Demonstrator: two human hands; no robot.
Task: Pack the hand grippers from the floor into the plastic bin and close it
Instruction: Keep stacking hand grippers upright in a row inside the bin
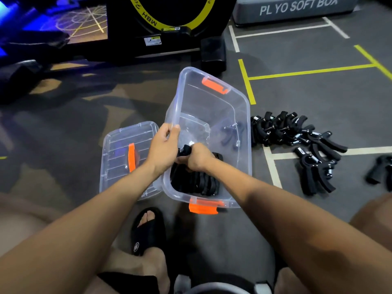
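A clear plastic bin (237, 98) with orange latches stands open on the floor, tilted toward me. My left hand (163, 147) grips its left rim. Inside the bin, my right hand (196, 159) holds a black hand gripper (185, 150) over a row of several black hand grippers (197, 184) packed along the near end. One more hand gripper (232, 134) lies loose further in. A pile of several hand grippers (297, 136) lies on the floor to the bin's right. The clear lid (118, 153) with an orange handle lies flat to the left.
A black exercise machine (169, 30) stands behind the bin, a grey plyo soft box (297, 9) at the back right. One stray hand gripper (381, 170) lies at the far right edge. My foot in a black slide sandal (148, 230) rests just in front of the bin.
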